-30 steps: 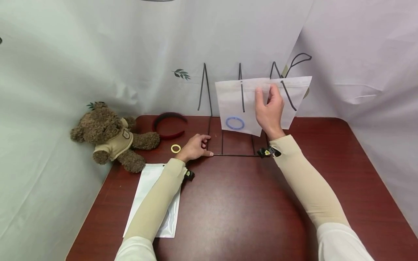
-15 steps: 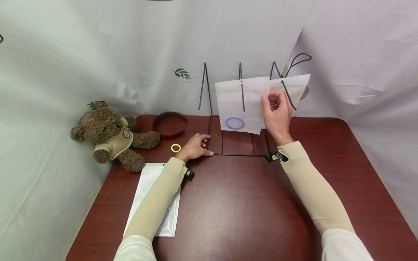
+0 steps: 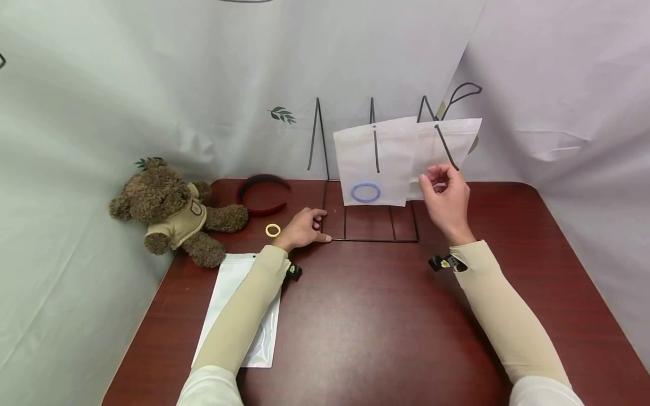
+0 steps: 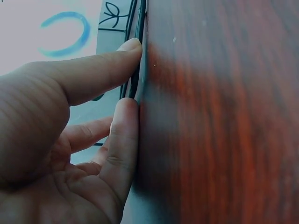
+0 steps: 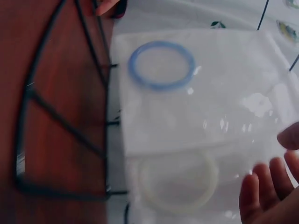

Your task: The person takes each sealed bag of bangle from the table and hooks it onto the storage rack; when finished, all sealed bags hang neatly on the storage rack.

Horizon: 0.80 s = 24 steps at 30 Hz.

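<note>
A black wire rack (image 3: 376, 241) stands at the back of the table, its left front corner under the thumb and fingers of my left hand (image 3: 303, 228), which press on the wire. From its middle hook hangs a translucent bag (image 3: 355, 158) with a blue ring (image 3: 365, 192) inside; a second bag (image 3: 457, 135) hangs from the right hook, overlapped by the first. In the right wrist view a pale ring (image 5: 180, 181) shows through that bag. My right hand (image 3: 449, 200), fingers loosely bent and holding nothing, is just in front of the second bag's lower part.
A brown teddy bear (image 3: 178, 208) sits at the table's left edge. Beside it lie a dark red headband (image 3: 264, 212) and a small yellow ring (image 3: 272, 230). A white pouch (image 3: 223, 287) lies partly under my left forearm. The rack's left hook (image 3: 312, 135) holds nothing.
My right hand has come away from the bags, moving down and to the right. Both bags hang a little straighter. My left hand has stayed on the rack's corner.
</note>
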### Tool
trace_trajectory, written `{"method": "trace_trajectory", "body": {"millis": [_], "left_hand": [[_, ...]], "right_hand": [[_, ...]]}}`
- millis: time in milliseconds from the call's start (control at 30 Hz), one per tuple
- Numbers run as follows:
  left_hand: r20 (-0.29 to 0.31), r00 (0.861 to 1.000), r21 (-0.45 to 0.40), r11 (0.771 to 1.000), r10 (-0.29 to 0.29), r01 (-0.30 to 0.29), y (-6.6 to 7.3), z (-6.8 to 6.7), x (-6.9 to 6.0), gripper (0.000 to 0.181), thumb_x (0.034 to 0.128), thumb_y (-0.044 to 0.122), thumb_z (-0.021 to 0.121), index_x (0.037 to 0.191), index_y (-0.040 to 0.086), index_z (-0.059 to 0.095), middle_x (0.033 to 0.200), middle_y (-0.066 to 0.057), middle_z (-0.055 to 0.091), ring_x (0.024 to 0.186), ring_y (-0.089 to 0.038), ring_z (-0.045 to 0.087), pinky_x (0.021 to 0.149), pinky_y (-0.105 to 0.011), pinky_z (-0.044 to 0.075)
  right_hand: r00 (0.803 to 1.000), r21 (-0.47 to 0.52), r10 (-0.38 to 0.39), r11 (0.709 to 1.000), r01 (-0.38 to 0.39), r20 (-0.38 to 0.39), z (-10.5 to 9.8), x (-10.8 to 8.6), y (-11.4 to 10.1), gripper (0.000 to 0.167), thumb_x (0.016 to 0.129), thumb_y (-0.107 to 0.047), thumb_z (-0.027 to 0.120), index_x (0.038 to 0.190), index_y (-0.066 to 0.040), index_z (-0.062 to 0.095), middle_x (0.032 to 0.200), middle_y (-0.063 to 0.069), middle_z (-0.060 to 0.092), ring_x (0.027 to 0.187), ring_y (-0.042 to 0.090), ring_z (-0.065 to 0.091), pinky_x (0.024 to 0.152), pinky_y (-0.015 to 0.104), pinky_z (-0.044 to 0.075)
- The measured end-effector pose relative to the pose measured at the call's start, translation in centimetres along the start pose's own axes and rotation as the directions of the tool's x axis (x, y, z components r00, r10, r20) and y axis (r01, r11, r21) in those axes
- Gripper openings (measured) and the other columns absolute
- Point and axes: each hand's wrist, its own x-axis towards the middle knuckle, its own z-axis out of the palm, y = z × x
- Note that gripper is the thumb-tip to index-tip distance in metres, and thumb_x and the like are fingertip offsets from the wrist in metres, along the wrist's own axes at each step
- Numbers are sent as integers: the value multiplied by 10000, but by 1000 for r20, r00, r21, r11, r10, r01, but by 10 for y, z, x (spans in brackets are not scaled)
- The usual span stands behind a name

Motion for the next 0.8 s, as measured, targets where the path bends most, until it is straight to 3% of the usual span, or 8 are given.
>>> {"method": "trace_trajectory", "body": {"millis": [167, 333, 467, 633, 700, 800], "left_hand": [[4, 1000, 1, 1000, -3, 3, -1, 1, 1, 774, 831, 207, 921, 1503, 60, 566, 1278, -126, 559, 1059, -226, 557, 985, -381, 476], [0, 1000, 7, 1000, -8, 8, -1, 0, 1, 776, 827, 211, 925, 1502, 70, 569, 1278, -120, 563, 1073, -222, 563, 1006, -380, 473], [4, 1000, -4, 1000, -10, 10, 0, -1, 1, 781, 826, 208, 924, 1506, 69, 565, 1287, -120, 560, 1070, -222, 564, 1002, -379, 469], [7, 1000, -7, 1000, -12, 12, 0, -1, 1, 777, 824, 209, 924, 1500, 70, 567, 1279, -112, 557, 1059, -214, 560, 995, -370, 460], [4, 1000, -6, 1000, -11, 11, 0, -1, 1, 775, 821, 207, 927, 1495, 69, 571, 1273, -111, 558, 1057, -215, 561, 996, -370, 458], [1, 1000, -8, 1000, -13, 13, 0, -1, 1, 775, 815, 204, 930, 1491, 70, 574, 1268, -108, 559, 1057, -217, 563, 998, -373, 458]], "right_hand": [[988, -11, 62, 998, -61, 140, -18, -12, 33, 256, 970, -75, 734, 1193, 43, 688, 1070, 115, 705, 863, -50, 623, 745, 92, 497], [939, -87, 87, 994, -61, 332, -36, -23, 50, 282, 980, -160, 759, 1223, -23, 720, 1151, 172, 754, 909, -78, 654, 766, 87, 506], [860, -188, 105, 982, -11, 499, -44, -28, 63, 375, 994, -211, 753, 1313, -26, 682, 1221, 180, 741, 990, 56, 687, 811, 161, 522], [739, -306, 173, 951, 47, 651, -47, -33, 79, 489, 995, -237, 755, 1415, -28, 615, 1311, 187, 689, 1101, 295, 694, 911, 423, 533], [704, -329, 194, 942, 60, 683, -46, -35, 83, 519, 992, -222, 757, 1442, -20, 594, 1325, 195, 670, 1110, 328, 687, 929, 487, 522], [664, -349, 202, 932, 94, 720, -43, -36, 87, 563, 986, -205, 757, 1469, 12, 567, 1302, 206, 651, 1065, 310, 678, 916, 484, 520]]}}
